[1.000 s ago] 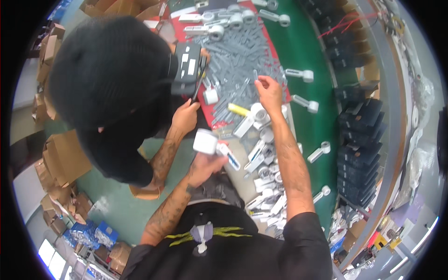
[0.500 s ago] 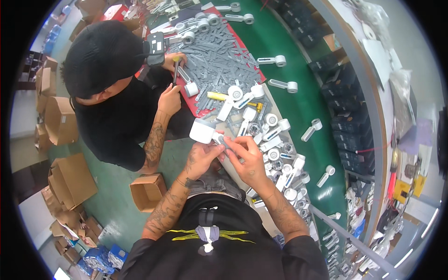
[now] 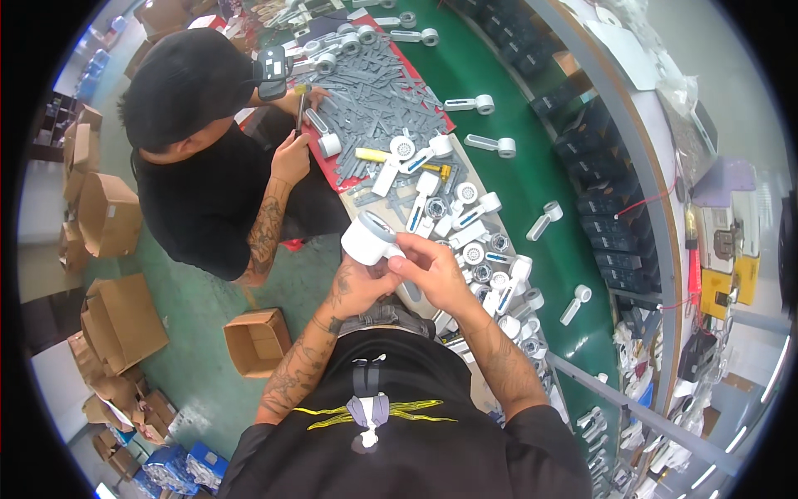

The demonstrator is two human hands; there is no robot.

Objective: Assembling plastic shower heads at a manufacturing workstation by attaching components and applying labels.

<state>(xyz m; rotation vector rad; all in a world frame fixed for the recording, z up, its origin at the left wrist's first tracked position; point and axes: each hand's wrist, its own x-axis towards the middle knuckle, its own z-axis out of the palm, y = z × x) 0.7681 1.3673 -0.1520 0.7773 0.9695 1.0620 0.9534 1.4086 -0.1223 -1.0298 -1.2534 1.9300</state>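
Fingers (image 3: 418, 247) of left hand (image 3: 363, 281) and right hand (image 3: 440, 274) closed on white round-headed device (image 3: 366, 240), head held just beyond them; similar white units (image 3: 473, 253) heaped right of fingers, grey flat strips (image 3: 370, 98) piled farther ahead.

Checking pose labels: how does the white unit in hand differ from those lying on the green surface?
The held unit is raised between left hand and right hand; the loose units lie on the green surface. The held unit's handle is mostly covered; the loose units' handles show. Both have white, round heads.
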